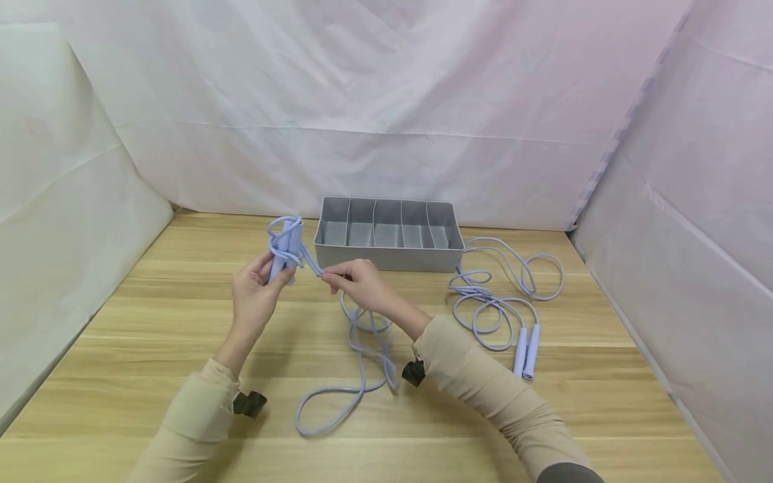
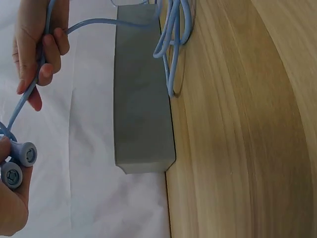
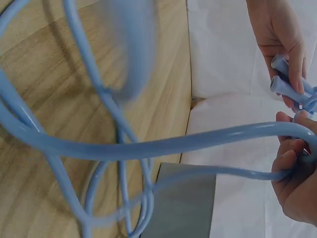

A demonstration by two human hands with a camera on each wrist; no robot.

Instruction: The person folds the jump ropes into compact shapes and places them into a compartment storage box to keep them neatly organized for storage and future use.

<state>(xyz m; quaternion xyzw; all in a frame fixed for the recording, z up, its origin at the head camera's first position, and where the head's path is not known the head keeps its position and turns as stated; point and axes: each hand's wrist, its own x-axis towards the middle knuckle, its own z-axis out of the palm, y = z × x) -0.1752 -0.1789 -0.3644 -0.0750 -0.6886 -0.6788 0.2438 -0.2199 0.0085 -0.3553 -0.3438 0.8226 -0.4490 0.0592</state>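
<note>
Your left hand (image 1: 250, 298) grips two blue handles (image 1: 294, 237); your right hand (image 1: 362, 285) pinches their cord (image 1: 311, 261). Grey tray (image 1: 417, 259) at your twelve o'clock.

Soft light casts faint shadows on the table (image 1: 169, 302) — the right wrist view shows rope (image 3: 134, 49) blurred, perhaps by motion.

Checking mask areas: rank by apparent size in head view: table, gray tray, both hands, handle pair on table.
1. Table
2. Gray tray
3. Left hand, right hand: too alike to rank
4. Handle pair
</note>
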